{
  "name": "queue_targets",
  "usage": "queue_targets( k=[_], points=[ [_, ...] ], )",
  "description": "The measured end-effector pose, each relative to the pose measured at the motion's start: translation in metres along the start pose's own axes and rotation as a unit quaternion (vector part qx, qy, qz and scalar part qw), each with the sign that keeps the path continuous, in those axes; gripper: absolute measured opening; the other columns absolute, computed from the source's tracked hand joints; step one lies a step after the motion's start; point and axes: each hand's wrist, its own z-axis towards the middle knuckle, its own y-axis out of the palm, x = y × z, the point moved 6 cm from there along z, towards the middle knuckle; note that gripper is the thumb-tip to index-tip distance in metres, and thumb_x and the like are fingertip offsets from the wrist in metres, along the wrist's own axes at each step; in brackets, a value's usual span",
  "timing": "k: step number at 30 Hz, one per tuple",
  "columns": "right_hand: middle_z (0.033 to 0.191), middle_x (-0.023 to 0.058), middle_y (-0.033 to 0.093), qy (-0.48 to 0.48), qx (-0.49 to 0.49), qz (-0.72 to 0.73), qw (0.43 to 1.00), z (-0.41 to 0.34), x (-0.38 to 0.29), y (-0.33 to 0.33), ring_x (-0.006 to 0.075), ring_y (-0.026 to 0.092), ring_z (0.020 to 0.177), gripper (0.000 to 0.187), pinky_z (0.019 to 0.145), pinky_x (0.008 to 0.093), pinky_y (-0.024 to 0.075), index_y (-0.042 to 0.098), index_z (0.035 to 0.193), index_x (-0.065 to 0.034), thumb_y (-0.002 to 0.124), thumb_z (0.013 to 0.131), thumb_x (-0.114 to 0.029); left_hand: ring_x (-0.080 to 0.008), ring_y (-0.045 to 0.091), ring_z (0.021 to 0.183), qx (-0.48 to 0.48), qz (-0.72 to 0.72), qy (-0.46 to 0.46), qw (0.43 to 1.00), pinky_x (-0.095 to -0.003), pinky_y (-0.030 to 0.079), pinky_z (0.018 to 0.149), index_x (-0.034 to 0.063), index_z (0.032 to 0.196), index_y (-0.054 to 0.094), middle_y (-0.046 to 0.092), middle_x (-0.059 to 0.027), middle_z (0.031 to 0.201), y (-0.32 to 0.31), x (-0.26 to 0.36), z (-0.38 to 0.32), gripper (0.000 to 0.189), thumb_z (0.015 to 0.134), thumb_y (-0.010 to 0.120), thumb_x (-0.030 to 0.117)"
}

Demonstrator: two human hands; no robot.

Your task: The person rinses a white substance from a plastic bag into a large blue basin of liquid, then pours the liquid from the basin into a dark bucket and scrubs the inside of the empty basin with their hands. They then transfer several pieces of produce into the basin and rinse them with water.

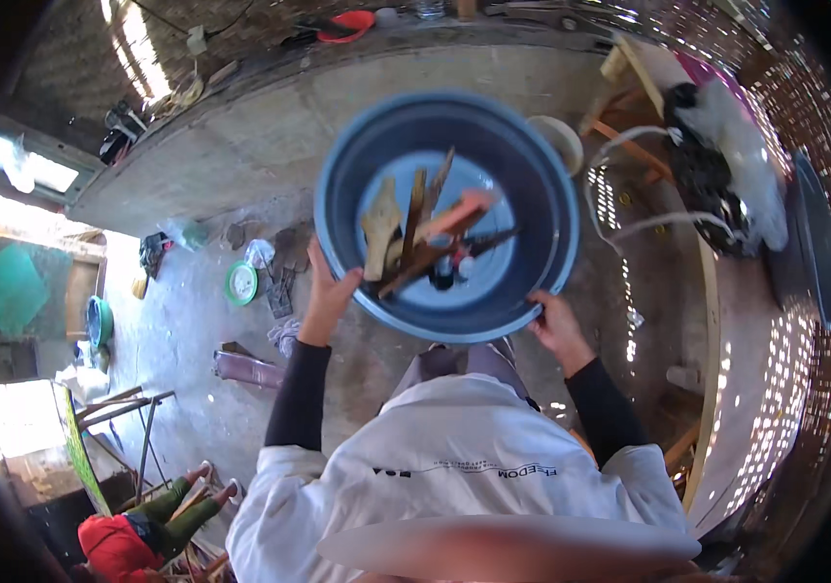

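Observation:
A large round blue plastic basin (pixel 540 182) is held up in front of my body. My left hand (pixel 329 291) grips its rim at the lower left, thumb over the edge. At the lower right, my right hand (pixel 559 326) has hold of the same rim. Inside lie several pieces of split firewood (pixel 415 211), heaped towards the left of the basin floor. Among them is a blurred reddish piece (pixel 470 208). Small dark and white items (pixel 452 271) sit by the wood, too blurred to name.
A person in a red top (pixel 120 546) is at the lower left beside wooden sticks. A green-rimmed plate (pixel 241 283) and a purple container (pixel 249 369) lie on the concrete floor (pixel 167 321). A white bucket (pixel 559 142) stands behind the basin. Plastic bags (pixel 739 153) bulge at the right.

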Motion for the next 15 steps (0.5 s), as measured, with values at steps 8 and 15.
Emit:
queue_targets(
  k=[8, 15],
  points=[
    [0.061, 0.0092, 0.05, 0.085, 0.182, -0.295, 0.934, 0.221, 0.15, -0.072, 0.024, 0.051, 0.053, 0.025, 0.04, 0.0361, 0.0405, 0.051, 0.078, 0.0023, 0.055, 0.055, -0.003, -0.0388, 0.031, 0.11, -0.018, 0.402, -0.321, 0.857, -0.0474, 0.026, 0.091, 0.0024, 0.129, 0.017, 0.031, -0.0238, 0.121, 0.067, -0.159, -0.165, 0.091, 0.061, 0.067, 0.037],
    [0.079, 0.0075, 0.049, 0.129, 0.137, -0.319, 0.929, 0.376, 0.22, -0.111, 0.0229, 0.05, 0.066, 0.032, 0.047, 0.0373, 0.0416, 0.047, 0.087, -0.0057, 0.052, 0.055, -0.002, -0.0351, 0.033, 0.11, -0.184, 0.314, -0.423, 0.83, -0.0482, 0.028, 0.089, 0.0092, 0.128, 0.022, 0.036, -0.0169, 0.12, 0.187, -0.163, -0.264, 0.09, 0.059, 0.064, 0.049]
  ],
)
